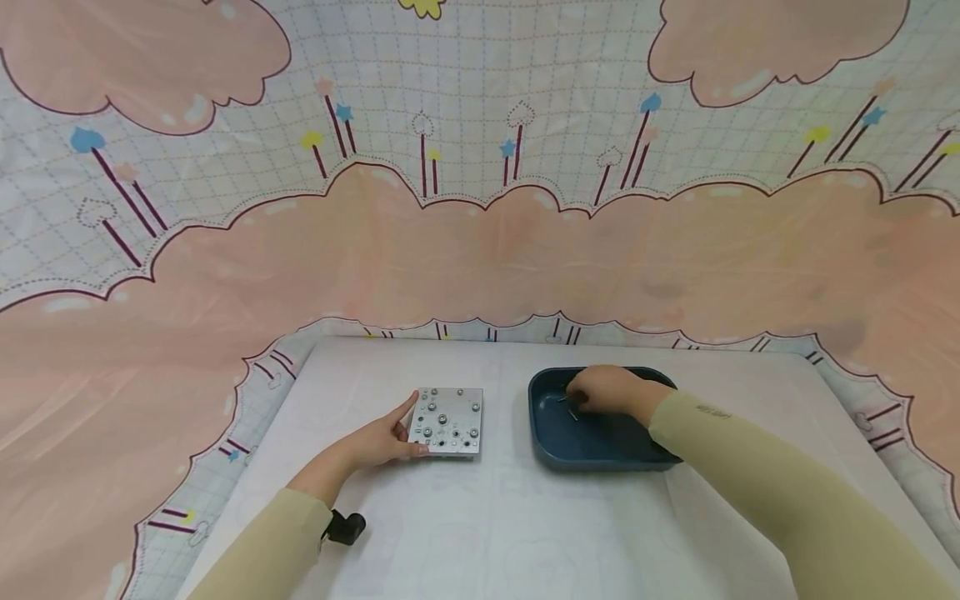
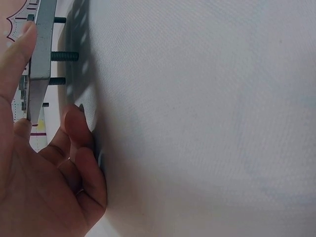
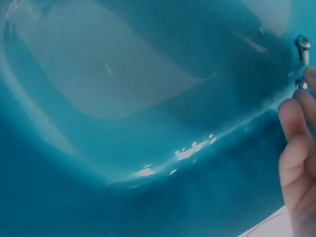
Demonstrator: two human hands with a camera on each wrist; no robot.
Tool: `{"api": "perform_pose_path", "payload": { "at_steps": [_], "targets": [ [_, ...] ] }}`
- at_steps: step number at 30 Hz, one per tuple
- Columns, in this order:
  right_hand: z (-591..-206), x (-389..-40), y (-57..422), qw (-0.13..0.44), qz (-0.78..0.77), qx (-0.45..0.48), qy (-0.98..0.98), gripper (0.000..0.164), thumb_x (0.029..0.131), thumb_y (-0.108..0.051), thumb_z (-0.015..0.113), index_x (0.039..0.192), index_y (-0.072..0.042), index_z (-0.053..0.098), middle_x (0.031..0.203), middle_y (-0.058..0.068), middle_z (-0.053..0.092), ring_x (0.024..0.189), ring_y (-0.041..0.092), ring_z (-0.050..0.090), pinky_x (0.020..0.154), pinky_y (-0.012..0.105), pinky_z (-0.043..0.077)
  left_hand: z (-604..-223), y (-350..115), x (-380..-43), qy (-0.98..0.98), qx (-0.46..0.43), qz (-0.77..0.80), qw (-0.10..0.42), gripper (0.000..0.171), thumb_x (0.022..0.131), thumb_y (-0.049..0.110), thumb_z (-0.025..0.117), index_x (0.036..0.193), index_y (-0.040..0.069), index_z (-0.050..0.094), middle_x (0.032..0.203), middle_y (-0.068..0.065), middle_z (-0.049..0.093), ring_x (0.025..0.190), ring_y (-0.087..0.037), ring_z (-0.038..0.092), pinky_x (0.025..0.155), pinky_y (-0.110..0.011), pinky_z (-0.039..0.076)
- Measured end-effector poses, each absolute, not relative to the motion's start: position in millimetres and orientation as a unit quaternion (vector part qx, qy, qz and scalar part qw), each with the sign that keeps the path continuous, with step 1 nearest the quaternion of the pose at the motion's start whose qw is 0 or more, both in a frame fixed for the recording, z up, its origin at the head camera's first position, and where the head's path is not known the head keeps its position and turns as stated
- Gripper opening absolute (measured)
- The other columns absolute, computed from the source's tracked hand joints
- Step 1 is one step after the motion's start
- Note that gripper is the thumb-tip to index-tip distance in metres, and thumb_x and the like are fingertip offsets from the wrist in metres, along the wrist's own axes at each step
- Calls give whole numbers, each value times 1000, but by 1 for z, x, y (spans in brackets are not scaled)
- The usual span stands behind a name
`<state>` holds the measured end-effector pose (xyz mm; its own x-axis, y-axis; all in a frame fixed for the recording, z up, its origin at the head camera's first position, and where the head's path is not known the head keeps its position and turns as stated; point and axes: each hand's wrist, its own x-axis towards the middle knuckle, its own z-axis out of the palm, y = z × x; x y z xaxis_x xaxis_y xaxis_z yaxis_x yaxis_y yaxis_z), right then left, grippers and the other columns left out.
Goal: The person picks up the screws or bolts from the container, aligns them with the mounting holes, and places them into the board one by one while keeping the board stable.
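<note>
My left hand (image 1: 382, 442) grips a square metal plate (image 1: 452, 412) at its left side, thumb on the near edge and a finger at the far corner. Several bolt heads and holes dot the plate's top. Threaded bolt ends (image 2: 64, 56) stick out of its underside, just off the cloth, in the left wrist view. My right hand (image 1: 609, 390) reaches into a dark blue tray (image 1: 607, 458) with curled fingers. A small metal screw (image 3: 300, 85) sits pinched at its fingertips, partly hidden by them. Another screw (image 3: 303, 45) lies close beside the fingers.
The plate and tray stand apart on a table with a white cloth (image 1: 480, 533). A black object (image 1: 345, 527) shows at the left wrist. A patterned curtain (image 1: 480, 258) hangs behind the table and down its sides.
</note>
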<state>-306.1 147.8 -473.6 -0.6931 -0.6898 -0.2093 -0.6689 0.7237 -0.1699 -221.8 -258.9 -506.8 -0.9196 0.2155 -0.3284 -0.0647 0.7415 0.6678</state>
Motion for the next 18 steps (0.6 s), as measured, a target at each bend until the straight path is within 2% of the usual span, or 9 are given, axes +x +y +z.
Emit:
{"api": "perform_pose_path", "payload": {
  "at_steps": [7,11,18],
  "targets": [
    [-485,-306,134,84,8,-457,885,12,86,-15,77,98,-17,78,90,-6,66,82,9,62,78,30,53,-507,-260,-222,914,37,353,197,112,77,46,83,161,31,11,91,-7,51,77,-20,47,68,-33,37],
    [-485,-306,130,71,10,-460,885,7,86,-18,78,93,-18,79,85,-7,67,78,9,63,74,29,53,-506,-259,-221,914,36,352,198,111,77,45,84,161,30,12,91,-7,52,77,-20,47,68,-33,37],
    [-484,-304,129,101,-15,-416,904,7,89,-17,75,95,-18,79,87,-8,70,76,7,61,77,31,53,-504,-257,-220,915,35,351,196,110,77,43,84,161,29,13,90,-7,52,77,-20,47,68,-33,37]
  ]
}}
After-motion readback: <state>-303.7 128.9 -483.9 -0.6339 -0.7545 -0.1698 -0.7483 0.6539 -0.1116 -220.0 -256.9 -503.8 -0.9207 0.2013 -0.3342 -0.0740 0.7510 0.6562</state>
